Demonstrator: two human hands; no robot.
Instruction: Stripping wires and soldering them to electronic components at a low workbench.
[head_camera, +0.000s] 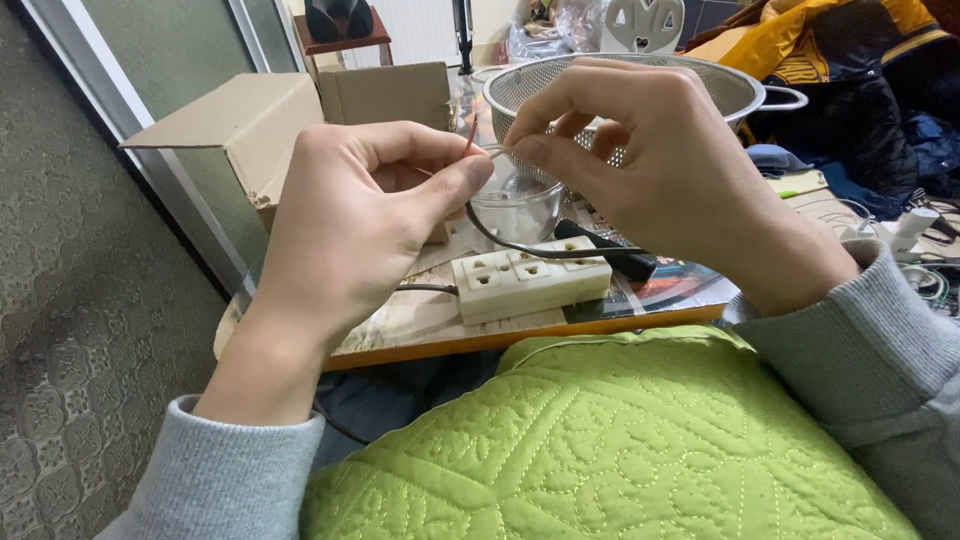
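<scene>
Left hand: my left hand (350, 225) is closed in a pinch, thumb pressed against the forefinger, clamping a black cable (520, 245) just below its bared end.
Right hand: my right hand (650, 160) is also closed in a pinch, thumb and forefinger meeting at the very tip of the same cable, just beside the left thumb.
Cable: it rises from under the left thumb, loops down in front of the clear glass cup (515, 205), and runs right toward a black plug body (610, 258) lying on the table (520, 335).
Exposed conductor: a thin red strand (469, 140) stands up between the two pinches; the outer jacket appears already taken back here, though the strand is too fine to say whether its own covering is off.
Work done: the cable end is opened and one strand is separated and held.
Work left: the strand looks unfinished, joined to nothing; no other strand can be made out.
Surroundings: a white power strip (530, 280) lies on the table below the hands, a metal colander (620, 85) behind them, cardboard boxes (250, 130) to the left, and a green quilted cushion (600, 440) on my lap.
</scene>
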